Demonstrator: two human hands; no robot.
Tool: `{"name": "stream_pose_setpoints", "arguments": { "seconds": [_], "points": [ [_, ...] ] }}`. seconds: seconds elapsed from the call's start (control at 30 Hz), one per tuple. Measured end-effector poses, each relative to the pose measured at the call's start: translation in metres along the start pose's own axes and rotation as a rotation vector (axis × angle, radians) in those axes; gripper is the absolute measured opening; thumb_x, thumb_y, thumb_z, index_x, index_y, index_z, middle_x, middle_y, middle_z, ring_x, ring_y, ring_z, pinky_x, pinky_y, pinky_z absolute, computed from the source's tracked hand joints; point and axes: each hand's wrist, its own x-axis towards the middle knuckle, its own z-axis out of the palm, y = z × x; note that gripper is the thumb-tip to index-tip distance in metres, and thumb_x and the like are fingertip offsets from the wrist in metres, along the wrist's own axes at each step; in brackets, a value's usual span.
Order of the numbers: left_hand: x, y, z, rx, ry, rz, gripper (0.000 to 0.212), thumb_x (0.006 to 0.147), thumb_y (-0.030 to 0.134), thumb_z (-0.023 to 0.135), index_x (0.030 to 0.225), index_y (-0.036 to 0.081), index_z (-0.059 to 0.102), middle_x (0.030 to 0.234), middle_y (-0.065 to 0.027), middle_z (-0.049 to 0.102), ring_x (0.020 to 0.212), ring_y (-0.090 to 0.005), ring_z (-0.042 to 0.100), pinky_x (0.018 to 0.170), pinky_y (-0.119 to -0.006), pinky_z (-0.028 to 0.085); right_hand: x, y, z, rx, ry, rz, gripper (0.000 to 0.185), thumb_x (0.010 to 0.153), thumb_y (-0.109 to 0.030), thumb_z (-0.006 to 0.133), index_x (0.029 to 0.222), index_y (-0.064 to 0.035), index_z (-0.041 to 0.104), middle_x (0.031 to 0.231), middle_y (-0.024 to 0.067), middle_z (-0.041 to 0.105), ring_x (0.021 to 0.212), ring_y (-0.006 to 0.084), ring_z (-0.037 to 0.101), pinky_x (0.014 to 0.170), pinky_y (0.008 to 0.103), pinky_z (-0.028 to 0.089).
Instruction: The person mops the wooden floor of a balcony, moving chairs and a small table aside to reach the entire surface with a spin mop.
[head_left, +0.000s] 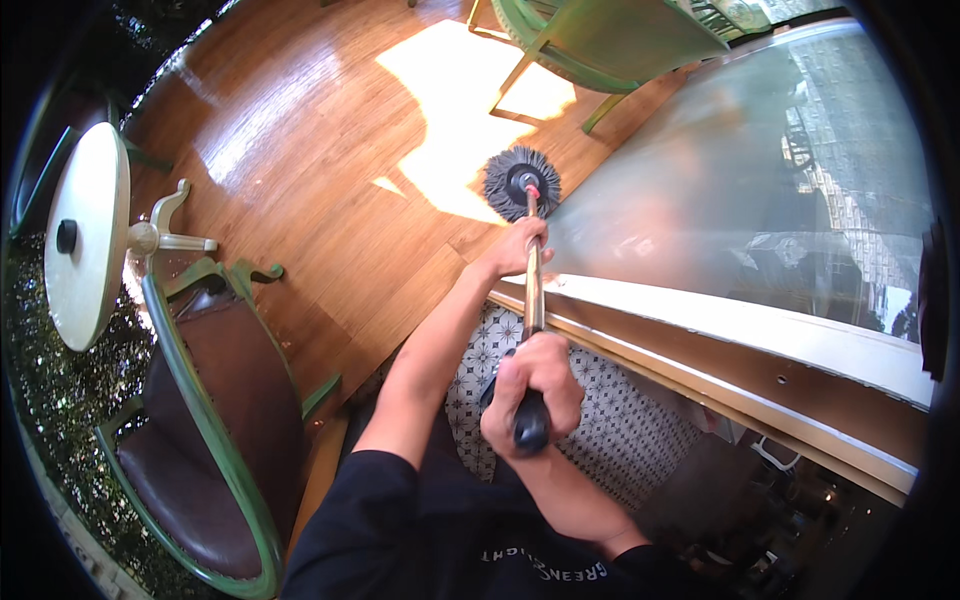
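Observation:
A round mop with a grey fringed head (523, 184) reaches away from me over the wood-plank floor (360, 225). My right hand (536, 390) is wrapped around the black grip at the near end of its handle (534, 289). Farther down the shaft, close to the mop head, my left hand (520, 246) holds the same handle. The mop head lies at the edge of a bright sunlit patch, beside the glass panel (660, 195) on the right.
A green-framed chair with brown upholstery (217, 420) and a white round pedestal table (94, 232) stand at left. Another green chair (600, 45) is at the top. A white ledge (720, 322) edges the glass panel; patterned tiles (622, 420) lie below me.

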Motion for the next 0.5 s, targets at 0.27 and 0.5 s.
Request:
{"name": "stream_pose_setpoints", "arguments": {
  "seconds": [0.27, 0.5],
  "points": [
    [-0.062, 0.044, -0.009, -0.064, -0.165, 0.009, 0.017, 0.073, 0.012, 0.062, 0.072, 0.005, 0.047, 0.074, -0.0118, 0.053, 0.078, -0.0323, 0.055, 0.083, -0.042, 0.046, -0.006, -0.056, -0.025, 0.215, -0.215, -0.173, 0.030, 0.079, -0.017, 0.087, 0.081, -0.0123, 0.058, 0.073, -0.0031, 0.061, 0.061, 0.0140, 0.058, 0.063, 0.0277, 0.045],
    [-0.009, -0.070, -0.003, 0.408, -0.071, -0.055, 0.027, 0.089, 0.031, 0.069, 0.104, 0.009, 0.064, 0.136, -0.0176, 0.059, 0.136, -0.0442, 0.044, 0.114, -0.052, 0.035, -0.069, 0.083, 0.031, -0.050, -0.284, -0.028, 0.029, 0.082, -0.010, 0.082, 0.073, -0.0094, 0.054, 0.071, 0.0046, 0.055, 0.072, 0.0259, 0.057, 0.075, 0.0403, 0.048]
  ]
}}
